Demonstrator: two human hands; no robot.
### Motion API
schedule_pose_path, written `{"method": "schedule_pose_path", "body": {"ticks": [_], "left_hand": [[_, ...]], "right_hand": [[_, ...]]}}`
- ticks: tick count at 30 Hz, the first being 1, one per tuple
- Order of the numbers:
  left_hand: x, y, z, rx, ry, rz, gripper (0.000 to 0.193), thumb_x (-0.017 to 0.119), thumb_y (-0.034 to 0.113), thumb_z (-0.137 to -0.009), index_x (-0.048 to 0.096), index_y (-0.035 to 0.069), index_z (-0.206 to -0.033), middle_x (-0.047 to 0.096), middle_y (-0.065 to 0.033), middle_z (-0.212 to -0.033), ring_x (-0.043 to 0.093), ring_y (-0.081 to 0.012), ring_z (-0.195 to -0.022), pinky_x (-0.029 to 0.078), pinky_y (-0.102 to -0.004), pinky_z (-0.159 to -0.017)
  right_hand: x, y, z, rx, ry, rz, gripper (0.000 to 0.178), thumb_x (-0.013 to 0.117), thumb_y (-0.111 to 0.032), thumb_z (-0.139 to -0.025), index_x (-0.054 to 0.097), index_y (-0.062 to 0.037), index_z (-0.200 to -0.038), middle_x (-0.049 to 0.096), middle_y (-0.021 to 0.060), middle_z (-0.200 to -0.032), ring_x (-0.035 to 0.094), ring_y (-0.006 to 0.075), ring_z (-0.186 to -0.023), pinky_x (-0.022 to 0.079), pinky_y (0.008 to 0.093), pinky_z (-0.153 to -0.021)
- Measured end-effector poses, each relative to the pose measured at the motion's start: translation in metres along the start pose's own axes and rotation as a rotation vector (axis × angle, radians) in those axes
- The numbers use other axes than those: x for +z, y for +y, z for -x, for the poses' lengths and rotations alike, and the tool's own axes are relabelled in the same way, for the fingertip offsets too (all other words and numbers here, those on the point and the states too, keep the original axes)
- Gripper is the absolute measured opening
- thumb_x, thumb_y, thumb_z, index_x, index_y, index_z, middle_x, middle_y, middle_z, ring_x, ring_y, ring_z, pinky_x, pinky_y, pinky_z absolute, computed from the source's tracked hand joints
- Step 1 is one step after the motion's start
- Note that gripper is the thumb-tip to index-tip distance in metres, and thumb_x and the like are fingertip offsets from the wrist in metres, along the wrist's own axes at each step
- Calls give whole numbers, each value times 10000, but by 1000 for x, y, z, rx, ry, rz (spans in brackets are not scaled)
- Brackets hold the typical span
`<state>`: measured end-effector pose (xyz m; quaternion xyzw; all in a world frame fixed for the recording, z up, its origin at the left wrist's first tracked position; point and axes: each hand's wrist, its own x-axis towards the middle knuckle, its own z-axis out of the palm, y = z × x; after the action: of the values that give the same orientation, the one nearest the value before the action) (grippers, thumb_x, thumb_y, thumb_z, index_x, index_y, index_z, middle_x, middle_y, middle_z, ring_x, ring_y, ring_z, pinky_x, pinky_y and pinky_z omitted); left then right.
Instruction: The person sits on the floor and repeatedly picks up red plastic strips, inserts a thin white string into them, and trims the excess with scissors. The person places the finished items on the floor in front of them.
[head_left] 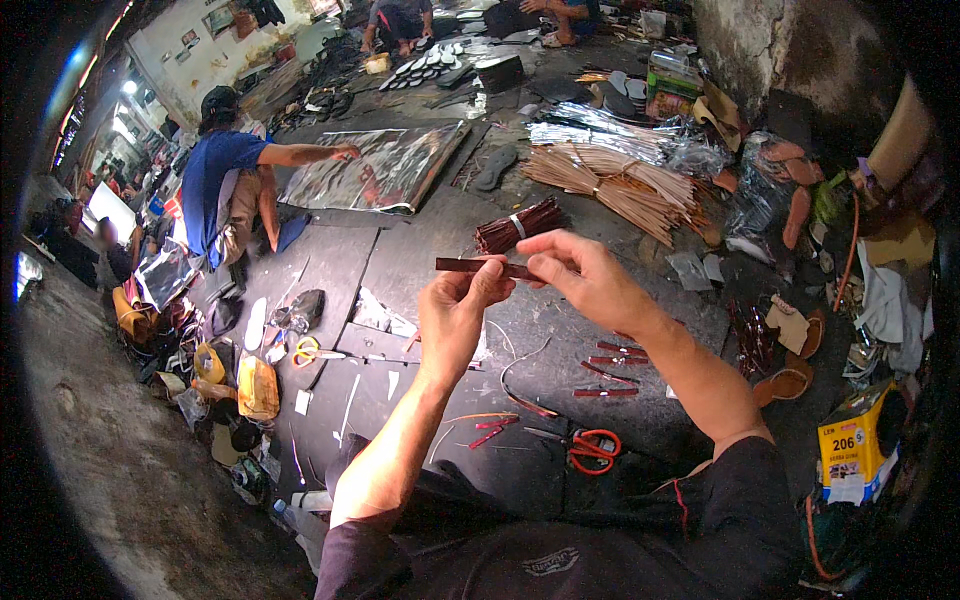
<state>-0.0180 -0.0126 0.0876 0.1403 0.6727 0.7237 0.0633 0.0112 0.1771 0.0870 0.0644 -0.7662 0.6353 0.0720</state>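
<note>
A flat, dark brown strip (456, 265), leather-like in look, is held up level in front of me. My left hand (455, 310) is closed, pinching it between thumb and fingers near its middle. At its right end, the thumb and fingertips of my right hand (585, 270) close on it. Just beyond my hands lies a bundle of similar dark strips (500, 236) with a pale band round it. Several short brown strips (606, 392) are on the dark work surface below my right forearm. Orange-handled scissors (594, 452) rest nearer me, beside short reddish strips (492, 432).
Yellow-handled scissors (306, 351) and a yellow container (258, 388) are at the left. Tan strip bundles (610, 185) lie at the back right. A yellow box (855, 440) stands at the right edge. A person in a blue shirt (215, 175) reaches over a printed sheet (370, 165).
</note>
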Motion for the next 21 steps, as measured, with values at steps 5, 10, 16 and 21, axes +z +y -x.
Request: {"method": "schedule_pose_path", "body": {"ticks": [5,10,16,21], "left_hand": [[2,-3,1,-12,10,17,250,639,190,-975,676,-34,-1080,718,-104,-929,690,-155,-848,552,-278,-775],[4,-7,7,93,-1,-179,250,649,196,-969,662,-39,-1055,712,-94,-909,674,-134,-844,548,-277,-790],[5,-8,3,-168,-44,266,306,642,152,-963,576,-27,-1203,679,-83,-1003,658,-143,-936,555,-297,-861],[-8,-5,-1,-121,-74,231,350,652,102,-943,541,-16,-1253,670,-104,-1064,652,-153,-979,544,-301,-903]], "right_hand": [[-3,-11,3,-63,-36,287,252,659,-241,-918,679,-18,-1034,713,149,-906,692,237,-901,518,368,-814],[8,1,6,-67,-39,259,178,682,-177,-869,653,-25,-957,700,143,-901,683,297,-854,522,394,-785],[16,4,4,-751,189,747,160,677,-131,-851,628,-31,-966,665,119,-885,646,359,-839,519,406,-822],[1,-5,4,-268,25,306,194,662,-114,-910,654,-7,-1072,698,96,-953,677,169,-890,530,308,-781]]}}
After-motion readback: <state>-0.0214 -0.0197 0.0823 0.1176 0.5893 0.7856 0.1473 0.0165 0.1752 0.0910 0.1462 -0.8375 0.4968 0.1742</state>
